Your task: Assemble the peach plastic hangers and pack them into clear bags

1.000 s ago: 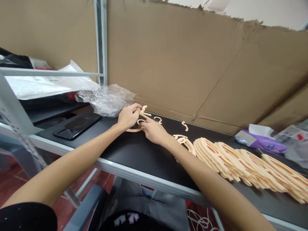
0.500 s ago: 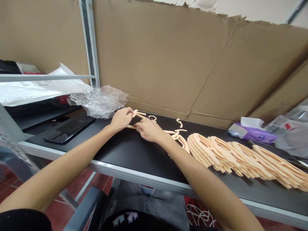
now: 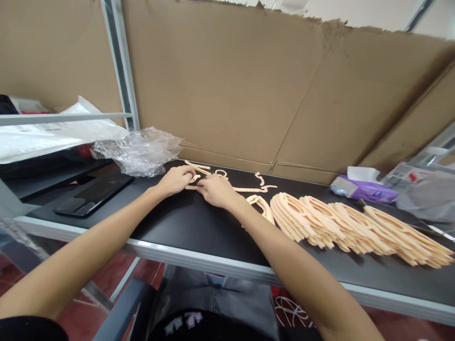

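a broad sheet of brown cardboard (image 3: 220, 85) backs the whole place, and below it runs a long, matte black tabletop (image 3: 177, 237) with a pale grey metal edge. across its right part, a leaning row of cream, flat, plastic-looking hangers (image 3: 320, 218) fans away to the right, well apart from both hands; the right hand (image 3: 217, 189) is the nearer to it. from where i stand, the matter lies in the narrow space between the two hands. the right hand is bent inward, thumb and fingers pinched on the end of a cream, slim, flat bar (image 3: 191, 187) — its long axis running crosswise, left to right, much as the table does, its showing end pointing left from those fingertips. whether it joins the cream, long, straight strip (image 3: 249, 190) on the far side of that hand, i cannot tell. the left hand (image 3: 176, 180) faces it, fingers curled down and apparently closed on a cream, short, curved piece (image 3: 195, 178) — just beyond the bar and to the left of the right fingertips. a cream, small, ring-like hook (image 3: 221, 173) lies just behind the right hand, and a cream, small, s-shaped piece (image 3: 260, 179) rests further right, near the cardboard.
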`<action>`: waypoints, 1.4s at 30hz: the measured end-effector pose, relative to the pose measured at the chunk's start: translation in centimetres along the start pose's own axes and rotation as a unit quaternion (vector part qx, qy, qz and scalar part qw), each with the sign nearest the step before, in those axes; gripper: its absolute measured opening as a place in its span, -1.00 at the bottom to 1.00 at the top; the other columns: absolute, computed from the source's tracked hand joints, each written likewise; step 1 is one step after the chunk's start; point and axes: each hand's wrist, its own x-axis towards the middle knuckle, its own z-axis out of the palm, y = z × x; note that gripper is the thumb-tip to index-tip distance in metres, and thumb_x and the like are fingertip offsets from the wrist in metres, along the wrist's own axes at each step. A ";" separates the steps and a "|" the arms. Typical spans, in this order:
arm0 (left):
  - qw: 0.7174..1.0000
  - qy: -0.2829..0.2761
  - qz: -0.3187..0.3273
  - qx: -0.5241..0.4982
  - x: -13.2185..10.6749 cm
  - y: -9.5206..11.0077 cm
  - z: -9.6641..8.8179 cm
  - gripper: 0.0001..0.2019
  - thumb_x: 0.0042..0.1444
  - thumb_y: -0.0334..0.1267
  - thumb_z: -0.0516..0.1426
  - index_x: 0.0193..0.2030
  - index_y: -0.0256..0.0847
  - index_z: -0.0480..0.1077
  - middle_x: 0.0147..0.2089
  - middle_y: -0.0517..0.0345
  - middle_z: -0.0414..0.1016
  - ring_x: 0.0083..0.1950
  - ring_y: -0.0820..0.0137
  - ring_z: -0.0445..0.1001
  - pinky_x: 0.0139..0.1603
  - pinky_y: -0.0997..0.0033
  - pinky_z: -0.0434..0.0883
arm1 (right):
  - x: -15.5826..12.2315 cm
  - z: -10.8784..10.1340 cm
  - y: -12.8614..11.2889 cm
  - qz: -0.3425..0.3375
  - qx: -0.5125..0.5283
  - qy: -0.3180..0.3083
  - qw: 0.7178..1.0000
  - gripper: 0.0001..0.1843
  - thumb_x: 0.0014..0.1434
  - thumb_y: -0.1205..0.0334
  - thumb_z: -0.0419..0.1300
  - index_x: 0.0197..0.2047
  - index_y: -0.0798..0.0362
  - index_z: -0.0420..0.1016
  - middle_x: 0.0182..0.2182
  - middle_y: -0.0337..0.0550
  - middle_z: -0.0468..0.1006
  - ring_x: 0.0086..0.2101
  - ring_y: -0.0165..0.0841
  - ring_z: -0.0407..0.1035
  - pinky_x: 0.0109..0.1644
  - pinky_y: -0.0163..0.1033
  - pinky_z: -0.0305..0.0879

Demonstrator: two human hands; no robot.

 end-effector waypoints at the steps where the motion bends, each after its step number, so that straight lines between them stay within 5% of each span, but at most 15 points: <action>1: 1.000 -0.006 -0.001 0.000 0.0 0.0 0.0 -0.69 0.10 -0.13 -0.01 -0.28 -0.14 0.55 -0.34 0.15 0.58 -0.29 0.25 0.48 -0.29 0.36 0.27 | 0.0 0.0 0.0 -0.002 -0.003 -0.001 1.000 -0.63 0.41 0.15 0.01 0.04 0.00 0.62 0.01 0.03 0.61 0.07 -0.12 0.42 0.09 -0.08 0.29; 12: 0.998 -0.044 0.012 -0.045 0.5 -0.6 -0.9 -0.70 0.00 0.00 0.14 -0.33 -0.17 0.55 -0.44 0.20 0.55 -0.36 0.33 0.43 -0.28 0.41 0.29 | -0.4 -0.7 0.9 0.035 0.038 -0.006 0.999 -0.79 0.30 0.27 0.11 -0.15 0.00 0.59 -0.08 -0.06 0.65 -0.05 -0.16 0.51 -0.10 -0.21 0.28; 19: 0.990 -0.128 0.013 -0.052 0.7 -0.8 -1.8 -0.75 -0.10 -0.08 0.19 -0.40 -0.18 0.61 -0.43 0.17 0.59 -0.35 0.33 0.46 -0.28 0.42 0.31 | -0.6 -0.6 0.8 0.057 0.042 -0.006 0.997 -0.80 0.30 0.29 0.08 -0.10 0.01 0.53 -0.09 -0.03 0.64 -0.10 -0.16 0.50 -0.17 -0.21 0.26; 28: 0.976 -0.132 -0.016 -0.174 1.0 -1.0 -2.9 -0.77 -0.14 -0.15 0.27 -0.38 -0.26 0.63 -0.45 0.13 0.58 -0.43 0.41 0.42 -0.35 0.43 0.32 | -0.1 0.5 1.4 0.052 0.076 0.011 0.996 -0.84 0.27 0.34 0.11 -0.15 0.03 0.51 -0.15 -0.02 0.63 -0.15 -0.20 0.48 -0.21 -0.25 0.21; 33: 0.969 -0.178 0.005 -0.173 0.8 -1.2 -2.8 -0.80 -0.13 -0.17 0.32 -0.38 -0.24 0.66 -0.45 0.13 0.61 -0.40 0.41 0.45 -0.30 0.45 0.35 | 0.0 0.7 1.5 0.040 0.083 0.016 0.996 -0.83 0.25 0.38 0.12 -0.18 0.05 0.53 -0.16 -0.02 0.63 -0.17 -0.22 0.47 -0.23 -0.26 0.19; 42: 0.974 -0.178 0.028 -0.134 1.0 -2.0 -2.4 -0.76 -0.06 -0.11 0.32 -0.32 -0.23 0.69 -0.39 0.13 0.66 -0.34 0.39 0.51 -0.25 0.47 0.38 | 0.4 1.6 2.0 0.009 0.103 0.037 0.994 -0.83 0.20 0.45 0.12 -0.26 0.09 0.53 -0.20 0.01 0.62 -0.20 -0.24 0.44 -0.18 -0.26 0.19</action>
